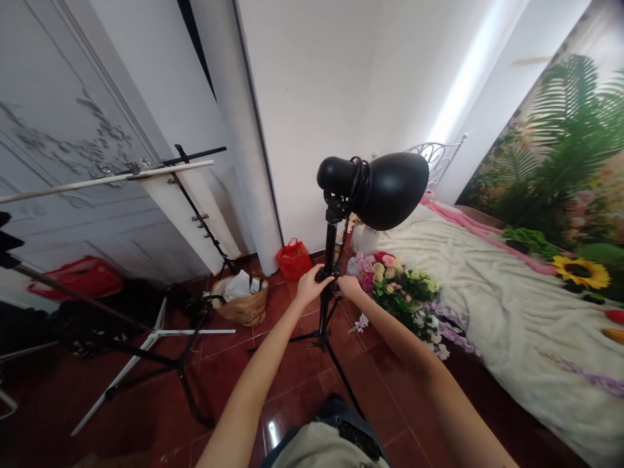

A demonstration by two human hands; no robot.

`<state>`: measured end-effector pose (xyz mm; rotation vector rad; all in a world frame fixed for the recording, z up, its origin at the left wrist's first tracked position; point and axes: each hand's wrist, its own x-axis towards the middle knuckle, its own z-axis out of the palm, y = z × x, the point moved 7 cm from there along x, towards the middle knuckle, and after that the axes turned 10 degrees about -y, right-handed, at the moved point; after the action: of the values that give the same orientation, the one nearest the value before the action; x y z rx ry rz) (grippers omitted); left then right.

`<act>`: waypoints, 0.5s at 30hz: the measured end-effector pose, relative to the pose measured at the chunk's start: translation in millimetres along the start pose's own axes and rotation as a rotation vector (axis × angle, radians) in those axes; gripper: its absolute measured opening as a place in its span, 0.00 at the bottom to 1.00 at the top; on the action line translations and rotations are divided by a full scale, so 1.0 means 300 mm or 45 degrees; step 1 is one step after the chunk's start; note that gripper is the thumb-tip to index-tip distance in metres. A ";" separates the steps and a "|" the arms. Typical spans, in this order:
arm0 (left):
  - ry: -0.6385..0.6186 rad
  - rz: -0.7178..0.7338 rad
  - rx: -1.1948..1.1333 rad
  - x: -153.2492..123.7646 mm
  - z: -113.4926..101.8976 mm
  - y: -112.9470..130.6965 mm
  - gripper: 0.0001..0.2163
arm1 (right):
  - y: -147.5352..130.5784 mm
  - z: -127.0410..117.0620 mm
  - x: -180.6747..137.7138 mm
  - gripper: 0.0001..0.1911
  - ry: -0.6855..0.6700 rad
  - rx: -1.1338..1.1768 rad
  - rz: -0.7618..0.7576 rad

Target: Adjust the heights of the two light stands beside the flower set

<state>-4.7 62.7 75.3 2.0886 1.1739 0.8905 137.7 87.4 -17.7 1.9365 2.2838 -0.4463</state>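
Observation:
A black studio lamp [394,192] with a bowl-shaped reflector and a coiled cable [359,185] sits on top of a black light stand [324,318]. The stand is upright in front of me, its legs spread on the tiles. My left hand [311,285] is closed around the pole at a joint below the lamp. On the pole's right side my right hand [348,286] is closed at the same joint, its fingertips partly hidden. What exact part it grips there, I cannot make out.
Artificial flowers [390,279] lie close right of the stand, against a bed with a cream blanket [511,312]. On the left are a woven basket [246,309], a red bag [294,259], a white-legged stand [158,333] and a crossbar stand [202,221].

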 end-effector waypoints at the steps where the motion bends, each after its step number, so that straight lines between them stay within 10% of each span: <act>1: 0.003 -0.006 -0.003 -0.001 0.000 -0.003 0.19 | -0.002 0.021 -0.029 0.13 0.041 0.008 -0.003; 7: 0.011 -0.032 0.009 -0.005 0.004 -0.003 0.20 | -0.021 0.224 -0.183 0.41 0.490 0.237 -0.075; 12: -0.030 -0.034 -0.019 0.005 0.001 0.009 0.19 | 0.044 0.520 -0.184 0.48 0.070 0.306 0.158; 15: -0.078 0.038 -0.154 0.002 -0.012 0.003 0.25 | 0.103 0.547 -0.179 0.56 -0.029 0.545 0.290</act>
<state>-6.7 63.6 78.1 2.0255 1.0343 0.8828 160.6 -7.3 -163.3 2.3296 2.0423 -0.9874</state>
